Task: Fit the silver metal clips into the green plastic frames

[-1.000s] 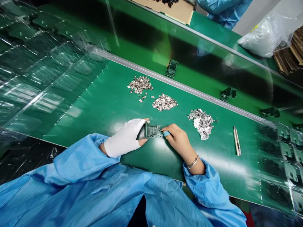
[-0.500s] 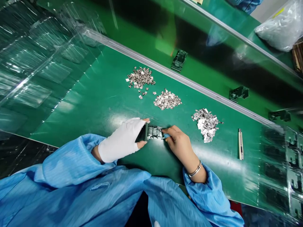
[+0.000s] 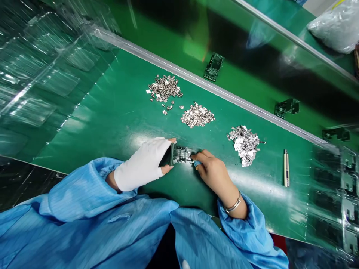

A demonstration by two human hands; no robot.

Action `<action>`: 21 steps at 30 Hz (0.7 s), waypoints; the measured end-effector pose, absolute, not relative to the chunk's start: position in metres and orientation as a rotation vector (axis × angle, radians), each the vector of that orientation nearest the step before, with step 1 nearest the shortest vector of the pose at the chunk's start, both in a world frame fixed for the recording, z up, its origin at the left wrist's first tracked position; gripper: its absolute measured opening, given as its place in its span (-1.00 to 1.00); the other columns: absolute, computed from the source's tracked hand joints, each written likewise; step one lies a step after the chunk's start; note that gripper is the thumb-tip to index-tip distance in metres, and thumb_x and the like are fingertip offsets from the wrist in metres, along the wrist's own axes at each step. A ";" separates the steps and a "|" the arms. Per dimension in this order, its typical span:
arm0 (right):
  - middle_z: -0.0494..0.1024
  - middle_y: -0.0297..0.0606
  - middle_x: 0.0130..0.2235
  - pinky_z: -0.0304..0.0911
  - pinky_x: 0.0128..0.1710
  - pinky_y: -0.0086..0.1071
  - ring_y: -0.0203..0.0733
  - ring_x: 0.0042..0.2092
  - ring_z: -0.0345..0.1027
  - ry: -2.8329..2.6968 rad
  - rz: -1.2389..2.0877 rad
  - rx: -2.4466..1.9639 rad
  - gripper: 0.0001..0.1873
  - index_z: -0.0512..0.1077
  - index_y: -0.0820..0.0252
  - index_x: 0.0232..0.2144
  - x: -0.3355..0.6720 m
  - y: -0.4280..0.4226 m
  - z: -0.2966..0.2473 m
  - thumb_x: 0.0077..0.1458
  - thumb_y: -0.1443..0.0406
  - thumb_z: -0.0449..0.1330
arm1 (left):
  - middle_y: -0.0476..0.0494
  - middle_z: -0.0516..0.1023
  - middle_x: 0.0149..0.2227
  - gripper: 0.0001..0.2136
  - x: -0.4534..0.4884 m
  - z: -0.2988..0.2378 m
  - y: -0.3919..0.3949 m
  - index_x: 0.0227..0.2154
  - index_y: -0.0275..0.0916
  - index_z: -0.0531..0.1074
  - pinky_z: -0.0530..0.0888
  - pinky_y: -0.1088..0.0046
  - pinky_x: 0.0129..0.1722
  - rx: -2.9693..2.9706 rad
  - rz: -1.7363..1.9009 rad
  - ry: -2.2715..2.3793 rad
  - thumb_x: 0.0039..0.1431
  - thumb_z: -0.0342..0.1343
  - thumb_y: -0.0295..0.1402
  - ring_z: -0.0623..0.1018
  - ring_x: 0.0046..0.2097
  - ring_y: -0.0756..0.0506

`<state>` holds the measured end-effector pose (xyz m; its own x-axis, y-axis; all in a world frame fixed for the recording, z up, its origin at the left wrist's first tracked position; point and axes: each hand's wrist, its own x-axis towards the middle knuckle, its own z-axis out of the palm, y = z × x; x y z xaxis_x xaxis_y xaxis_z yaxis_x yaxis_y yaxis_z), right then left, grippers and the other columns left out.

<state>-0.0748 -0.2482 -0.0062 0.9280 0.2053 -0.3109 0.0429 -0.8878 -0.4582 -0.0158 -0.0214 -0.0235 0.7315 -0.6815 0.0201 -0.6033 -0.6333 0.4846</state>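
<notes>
My left hand (image 3: 143,162), in a white glove with bare fingertips, is closed around the left end of a dark plastic housing (image 3: 182,154). Thumb and fingers clamp its two sides, and silvery metal shows along its middle. My right hand (image 3: 211,168) meets the housing's right end with thumb and index finger pinched together. A blue covering sits on one of its fingertips; whatever lies in the pinch is hidden. Beyond the hands lie a heap of small metal clips (image 3: 165,89), a second heap of small metal pieces (image 3: 198,115) and a heap of longer flat metal strips (image 3: 244,145).
A slim cutter knife (image 3: 286,168) lies on the green table (image 3: 112,112) at right. Clear plastic trays (image 3: 53,82) stand at left; trays of dark parts (image 3: 331,194) are at right. A metal-edged strip (image 3: 224,95) borders the glossy green panel behind, where dark housings (image 3: 213,67) show.
The view has shifted slightly. Both hands keep their hold at the housing, and my right fingers have moved only a little at its end.
</notes>
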 end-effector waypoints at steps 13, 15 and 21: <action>0.51 -0.20 -0.12 0.31 -0.09 -0.29 -0.13 -0.07 0.37 -0.140 0.096 -2.551 -0.66 0.48 0.11 -0.14 -0.080 -0.248 -0.021 0.08 0.46 0.06 | -0.25 0.43 0.05 -0.58 -0.014 -0.018 -0.025 0.02 -0.27 0.26 0.38 0.18 0.09 2.311 -0.204 -0.914 0.07 0.09 -0.32 0.43 0.08 -0.23; 0.48 -0.14 -0.03 0.24 0.05 -0.16 -0.07 0.03 0.31 -0.140 -0.049 -2.461 -0.71 0.49 0.14 -0.14 -0.076 -0.250 -0.026 0.11 0.41 0.07 | -0.27 0.41 0.08 -0.60 -0.015 -0.020 -0.025 0.01 -0.28 0.26 0.36 0.18 0.11 2.282 -0.106 -0.941 0.10 0.07 -0.30 0.42 0.10 -0.22; 0.52 -0.23 -0.22 0.28 0.01 -0.22 -0.21 -0.13 0.41 -0.077 -0.205 -2.089 -0.92 0.42 0.14 -0.36 -0.075 -0.236 -0.020 0.11 0.34 0.11 | -0.35 0.32 0.15 -0.42 -0.018 -0.027 -0.022 0.13 -0.27 0.13 0.32 0.12 0.17 2.170 0.056 -1.021 0.09 0.11 -0.14 0.34 0.18 -0.26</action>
<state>-0.0750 -0.2364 -0.0202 0.9837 -0.0294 0.1777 0.1390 -0.5031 -0.8530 -0.0176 -0.0217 -0.0266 0.6846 -0.6526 0.3248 -0.6843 -0.4218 0.5948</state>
